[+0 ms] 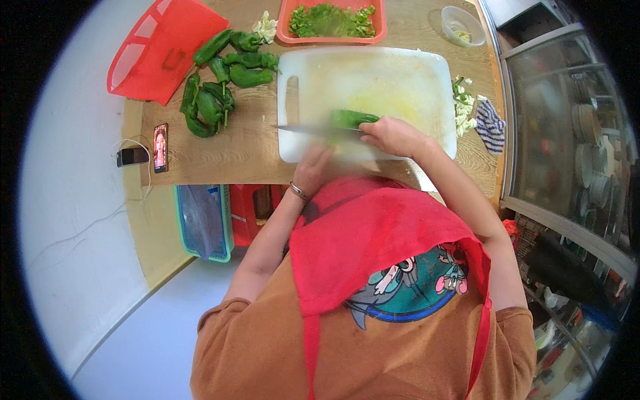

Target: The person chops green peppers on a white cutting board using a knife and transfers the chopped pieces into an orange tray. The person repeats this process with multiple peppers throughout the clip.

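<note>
On the white plastic cutting board (370, 75), my right hand (392, 136) grips a kitchen knife (310, 130), its blade pointing left. A green pepper (350, 119) lies on the board just beyond the blade. My left hand (316, 162) is at the board's near edge, below the knife; a blur hides its fingertips and whatever they may touch. Several whole green peppers (210, 107) lie on the wooden table left of the board. Beyond the board stands a red plastic tray (332, 39) with chopped green leaves (325, 20).
A red plastic bag (160, 55) lies at the back left, a smartphone (160, 148) near the table's left edge. Right of the board are vegetable scraps (465, 112) and a striped cloth (490, 125). A clear plastic bowl (463, 26) stands at the back right, beside a glass-doored cabinet (550, 125).
</note>
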`<state>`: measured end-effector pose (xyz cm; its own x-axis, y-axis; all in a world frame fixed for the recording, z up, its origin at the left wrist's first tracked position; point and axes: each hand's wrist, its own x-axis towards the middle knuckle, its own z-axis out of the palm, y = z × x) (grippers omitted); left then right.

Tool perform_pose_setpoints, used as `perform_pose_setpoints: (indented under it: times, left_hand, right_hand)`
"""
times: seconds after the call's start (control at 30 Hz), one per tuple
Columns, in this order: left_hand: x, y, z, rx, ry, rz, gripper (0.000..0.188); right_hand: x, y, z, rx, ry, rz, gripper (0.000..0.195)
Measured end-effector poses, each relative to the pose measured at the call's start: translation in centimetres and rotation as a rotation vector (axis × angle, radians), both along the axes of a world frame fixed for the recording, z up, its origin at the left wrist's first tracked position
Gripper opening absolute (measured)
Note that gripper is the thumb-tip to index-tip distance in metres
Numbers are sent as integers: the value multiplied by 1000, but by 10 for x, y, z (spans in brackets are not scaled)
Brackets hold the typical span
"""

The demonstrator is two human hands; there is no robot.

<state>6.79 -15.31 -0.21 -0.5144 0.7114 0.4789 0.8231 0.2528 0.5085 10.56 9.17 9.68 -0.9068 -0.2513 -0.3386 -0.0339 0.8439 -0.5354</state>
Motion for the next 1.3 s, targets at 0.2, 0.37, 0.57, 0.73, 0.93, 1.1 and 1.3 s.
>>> perform_pose_setpoints:
  times: [0.2,0.37,0.57,0.73,0.93,1.1,1.3]
  left_hand:
    - [5,-4,-9,4,-14,23,28]
    - [11,-1,-5,35,-56,59,26]
    - [3,0,-1,84,-180,99,26]
    - [-18,15,61,336,-419,235,29]
    - [-103,163,132,430,-1073,-47,39]
    - [-181,353,48,337,-974,-295,38]
    - [-231,505,2,-95,-452,-170,35]
  right_hand:
    - [5,-5,-3,5,10,22,23]
    - [10,-9,-1,-58,-84,-44,22]
    - [16,-46,-76,-173,23,-246,22]
    - [34,5,-9,-468,137,-373,21]
    - [80,91,-3,-774,-146,-1014,23]
    - [112,95,-69,-917,-144,-1257,24]
    - [108,85,-59,-995,-152,-1328,22]
